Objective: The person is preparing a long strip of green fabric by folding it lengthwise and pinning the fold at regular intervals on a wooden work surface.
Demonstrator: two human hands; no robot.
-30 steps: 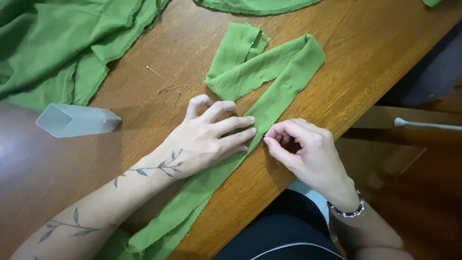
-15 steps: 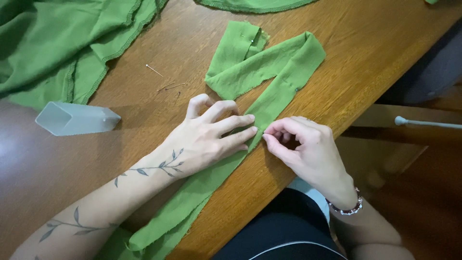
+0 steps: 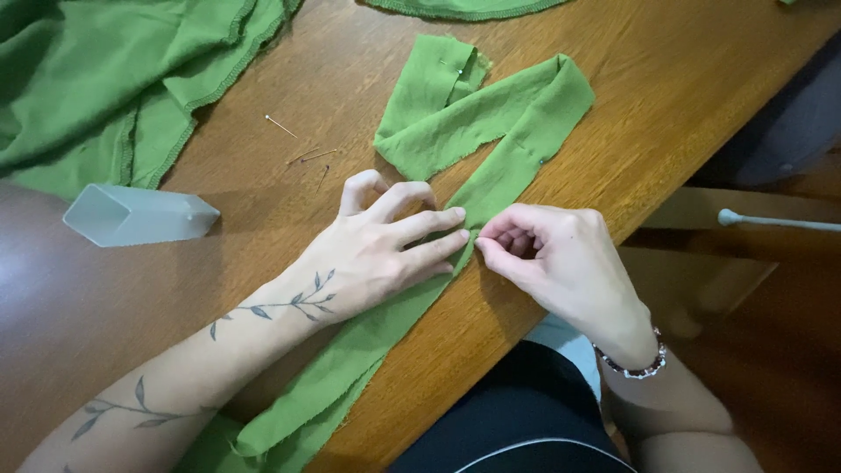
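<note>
Change: against the frames from a moment ago we see almost nothing moved; our hands stay at the same spot on the strip.
Left hand (image 3: 377, 254): flat, fingers spread and straight, pressing the green fabric strip (image 3: 491, 140) to the wooden table (image 3: 666, 96).
Right hand (image 3: 561, 258): fingers curled, thumb and forefinger pinching the strip's edge just beside the left fingertips.
Strip: thin, matte woven cloth with frayed edges, folded back on itself at the far end, running diagonally off the table's near edge.
Pins (image 3: 302, 144): a few slim metal ones, loose on the wood.
Container (image 3: 140, 215): translucent plastic, squarish, lying on its side.
Larger cloth (image 3: 105, 79): same green, crumpled, stitched hem.
</note>
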